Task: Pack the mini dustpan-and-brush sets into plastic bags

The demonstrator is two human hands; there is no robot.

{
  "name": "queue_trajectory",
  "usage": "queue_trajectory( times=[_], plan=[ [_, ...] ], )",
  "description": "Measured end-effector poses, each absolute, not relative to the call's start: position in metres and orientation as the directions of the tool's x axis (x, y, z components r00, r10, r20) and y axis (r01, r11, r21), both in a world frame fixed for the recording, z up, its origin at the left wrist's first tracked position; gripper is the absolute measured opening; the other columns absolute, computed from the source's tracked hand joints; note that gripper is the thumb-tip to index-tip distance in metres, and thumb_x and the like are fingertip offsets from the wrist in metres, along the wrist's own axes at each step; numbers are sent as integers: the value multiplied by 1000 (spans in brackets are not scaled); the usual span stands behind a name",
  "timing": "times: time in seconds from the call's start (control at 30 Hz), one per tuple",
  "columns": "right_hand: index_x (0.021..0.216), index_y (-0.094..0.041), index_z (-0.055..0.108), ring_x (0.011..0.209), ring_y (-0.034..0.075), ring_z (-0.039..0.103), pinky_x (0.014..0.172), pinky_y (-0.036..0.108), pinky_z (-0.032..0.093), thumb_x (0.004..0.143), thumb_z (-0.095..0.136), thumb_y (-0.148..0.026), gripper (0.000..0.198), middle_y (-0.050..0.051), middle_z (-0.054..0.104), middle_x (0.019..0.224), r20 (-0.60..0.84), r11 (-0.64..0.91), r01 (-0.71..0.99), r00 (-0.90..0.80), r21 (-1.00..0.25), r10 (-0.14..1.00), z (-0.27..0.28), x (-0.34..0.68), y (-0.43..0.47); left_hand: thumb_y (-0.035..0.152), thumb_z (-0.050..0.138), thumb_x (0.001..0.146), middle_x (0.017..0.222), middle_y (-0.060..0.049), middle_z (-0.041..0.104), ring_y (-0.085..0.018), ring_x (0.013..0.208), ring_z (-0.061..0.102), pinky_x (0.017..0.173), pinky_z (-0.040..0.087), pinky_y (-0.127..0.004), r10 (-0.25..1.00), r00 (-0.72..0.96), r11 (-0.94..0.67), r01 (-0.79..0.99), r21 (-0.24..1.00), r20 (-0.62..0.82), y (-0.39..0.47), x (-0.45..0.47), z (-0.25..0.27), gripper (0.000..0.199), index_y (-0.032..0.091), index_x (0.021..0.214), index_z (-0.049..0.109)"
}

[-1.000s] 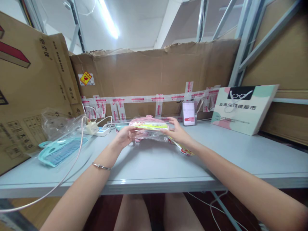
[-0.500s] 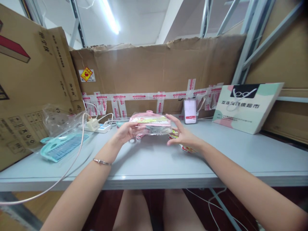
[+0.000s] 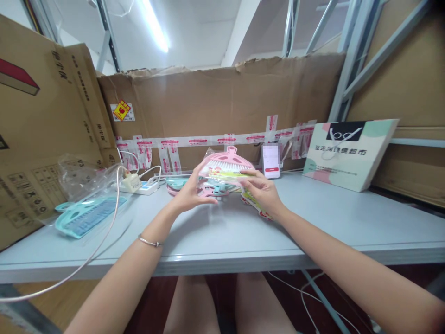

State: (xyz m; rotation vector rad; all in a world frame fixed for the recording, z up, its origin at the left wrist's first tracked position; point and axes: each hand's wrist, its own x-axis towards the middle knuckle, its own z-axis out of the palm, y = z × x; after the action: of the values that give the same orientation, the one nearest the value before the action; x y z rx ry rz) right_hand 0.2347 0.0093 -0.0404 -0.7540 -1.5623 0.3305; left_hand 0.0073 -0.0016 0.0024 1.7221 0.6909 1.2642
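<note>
A pink plastic brush head with white bristles and a short pink loop at its top, in clear crinkled film with a yellow-green label strip along its lower edge, is held up at the centre of the frame, tilted with its bristled face towards the viewer. The person's right hand pinches its lower right corner, thumb and fingers closed on the film and label. The person's left hand is spread wide along the left edge: the fingers touch the film and are partly hidden by it, while the thumb points right, apart from them. How firmly this hand grips cannot be told.

Just behind and below lie pink and turquoise plastic pieces, partly covered by the hands. Yellow, red and white printed card shows under the right hand. All rest on a pale grey table.

At left of the frame lies a turquoise plastic brush in clear film, near a white power strip. Right of centre stands a lit smartphone; farther right, a mint-and-white box printed with spectacles. A brown cardboard sheet spans the back.
</note>
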Motion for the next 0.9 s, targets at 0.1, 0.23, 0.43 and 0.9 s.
queue_trajectory(
  times=[0.1,0.23,0.43,0.9],
  plan=[
    [83,-25,71,108,21,53,97,41,38,77,59,-36,17,6,60,111,765,746,233,-11,-624,644,-40,233,7,11,76,55,116,-7,58,-23,110,51,94,41,-27,816,217,-558,59,827,535,3,11,-1,46,19,98,66],
    [91,-27,69,120,20,44,104,42,31,81,56,-30,18,2,52,127,809,802,249,-98,-543,579,-41,232,3,25,65,71,100,-8,66,-23,98,57,86,46,-28,824,137,-562,76,824,550,4,11,0,18,16,86,69],
    [115,-29,58,120,19,44,104,40,34,82,52,-19,34,2,46,133,890,880,354,-213,-315,404,-42,232,-6,23,74,62,126,-6,51,-26,119,44,90,44,-27,728,197,-679,75,730,657,-11,11,7,70,25,125,44],
    [135,-37,-21,135,21,14,106,47,25,69,68,-31,111,2,1,150,806,781,247,2,-574,591,-45,223,2,35,73,61,84,-6,65,-19,72,64,58,56,-29,867,196,-468,7,883,458,4,28,-15,48,13,99,55]
  ],
)
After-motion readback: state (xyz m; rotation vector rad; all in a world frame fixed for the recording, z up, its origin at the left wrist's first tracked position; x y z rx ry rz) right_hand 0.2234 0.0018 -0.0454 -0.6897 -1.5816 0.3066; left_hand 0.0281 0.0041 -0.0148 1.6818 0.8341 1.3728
